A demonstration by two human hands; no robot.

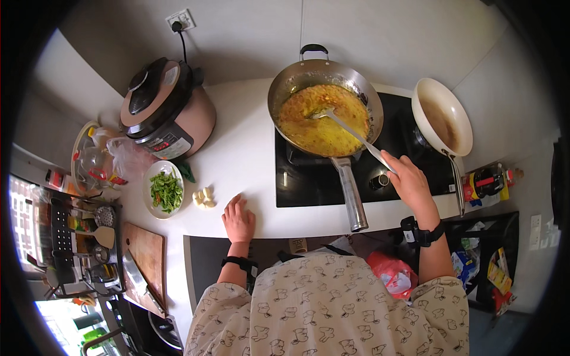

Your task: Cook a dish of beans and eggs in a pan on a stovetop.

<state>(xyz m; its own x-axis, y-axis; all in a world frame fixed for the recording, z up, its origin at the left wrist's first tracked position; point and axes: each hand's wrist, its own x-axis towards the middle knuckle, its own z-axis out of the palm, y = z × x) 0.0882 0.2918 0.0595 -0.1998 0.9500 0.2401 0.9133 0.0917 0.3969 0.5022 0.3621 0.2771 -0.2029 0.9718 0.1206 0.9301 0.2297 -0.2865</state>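
Note:
My right hand (409, 181) grips the handle of a metal spatula (356, 133). The spatula's blade dips into yellow, oily food (325, 129) that covers the bottom of a steel wok (285, 93). The wok sits over the left burner of a black glass cooktop (307, 191), its metal handle (351, 196) pointing towards me. My left hand (239, 218) rests on the white countertop (240, 133) near its front edge, holding nothing. Several peeled garlic cloves (204, 198) lie just left of that hand. Beyond them is a white plate (149, 204) of chopped green peppers (166, 191).
A pressure cooker (196, 118) stands at the back left, plugged into a wall socket (180, 20). A cream frying pan (445, 120) tilts on the right burner. At left, a knife (138, 276) lies on a wooden cutting board (149, 249). Bottles (490, 180) are at the right.

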